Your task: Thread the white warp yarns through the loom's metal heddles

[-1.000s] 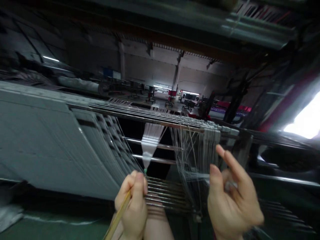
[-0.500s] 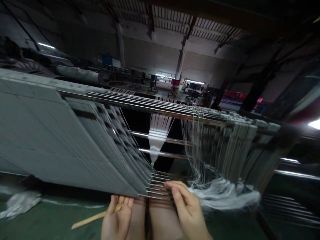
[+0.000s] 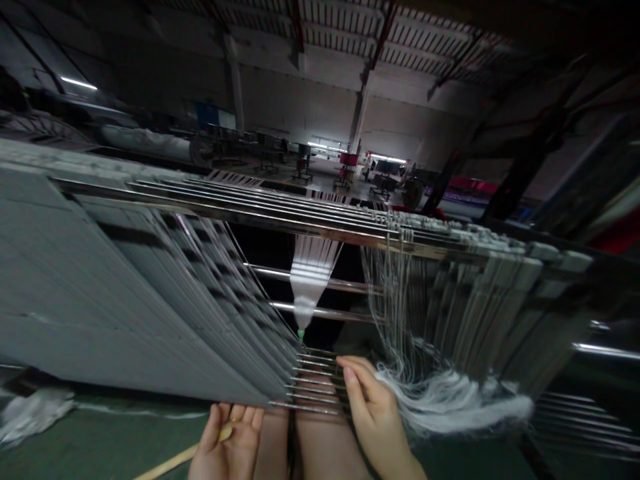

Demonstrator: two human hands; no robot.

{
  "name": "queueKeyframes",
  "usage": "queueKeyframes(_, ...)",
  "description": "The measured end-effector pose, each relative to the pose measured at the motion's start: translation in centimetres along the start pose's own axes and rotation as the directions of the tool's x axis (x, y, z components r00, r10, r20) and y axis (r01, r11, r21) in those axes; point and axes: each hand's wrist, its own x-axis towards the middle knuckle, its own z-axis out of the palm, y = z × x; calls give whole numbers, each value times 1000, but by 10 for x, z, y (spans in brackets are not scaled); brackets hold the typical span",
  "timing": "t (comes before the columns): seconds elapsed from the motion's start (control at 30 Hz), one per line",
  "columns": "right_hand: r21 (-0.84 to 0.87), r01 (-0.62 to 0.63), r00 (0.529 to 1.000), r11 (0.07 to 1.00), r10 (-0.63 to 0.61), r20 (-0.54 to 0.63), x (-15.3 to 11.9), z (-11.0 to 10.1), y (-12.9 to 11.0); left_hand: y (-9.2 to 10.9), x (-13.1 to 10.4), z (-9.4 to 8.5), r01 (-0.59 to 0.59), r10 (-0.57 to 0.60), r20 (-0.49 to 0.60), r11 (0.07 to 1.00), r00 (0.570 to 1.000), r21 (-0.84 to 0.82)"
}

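My left hand [image 3: 227, 448] is low in the view, its fingers curled loosely around a thin wooden stick [image 3: 170, 461] that slants down to the left. My right hand [image 3: 374, 415] reaches to the stacked lower metal rods [image 3: 313, 385] of a loom frame. Its thumb and forefinger are pinched together at the near end of a loose bundle of white threads [image 3: 450, 400] that trails off to the right. Just above the rods, a fan of white threads [image 3: 309, 277] narrows down to a small green tip [image 3: 301, 333].
A dense bank of grey heddles [image 3: 125, 300] slopes down at the left. More heddles [image 3: 493, 313] hang at the right under the shiny top rails [image 3: 300, 217]. White cloth [image 3: 30, 413] lies on the green floor [image 3: 100, 443]. A dim factory hall stretches beyond.
My right hand has come down from the hanging threads to the lower rods. My left hand has dropped with the stick, which now lies flatter. The view has tilted upward.
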Motion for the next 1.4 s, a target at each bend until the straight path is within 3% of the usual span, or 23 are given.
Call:
queueKeyframes(0.17,-25,23,999,999,-22,41,2,-3,-1,-4,-2,3,36,-37,-28,999,999,-12)
queueKeyframes(0.37,-108,55,995,993,-63,-73,6,-19,7,-3,-3,5,32,-32,-5,999,999,22)
queueKeyframes(0.67,-67,4,1000,998,-5,-12,-4,-21,4,-5,-2,3,35,-35,7,999,999,28)
queueKeyframes(0.83,-4,53,996,999,-52,74,3,-14,-14,-16,-3,1,48,-48,10,998,999,-31)
queueKeyframes(0.97,41,184,979,982,-186,77,24,-3,-43,-40,6,-22,205,-195,137,977,971,-59)
queueKeyframes(1.07,40,323,946,945,-322,-40,49,3,-68,-66,14,-42,352,-340,293,936,894,12)
queueKeyframes(1.13,20,426,896,905,-418,-150,67,6,-84,-83,15,-48,369,-355,339,929,871,26)
queueKeyframes(1.27,-34,564,784,825,-549,-291,99,9,-107,-102,3,-38,327,-316,261,945,912,2)
queueKeyframes(1.4,-9,594,761,804,-566,-318,119,10,-114,-99,-16,-18,328,-320,177,944,931,-17)
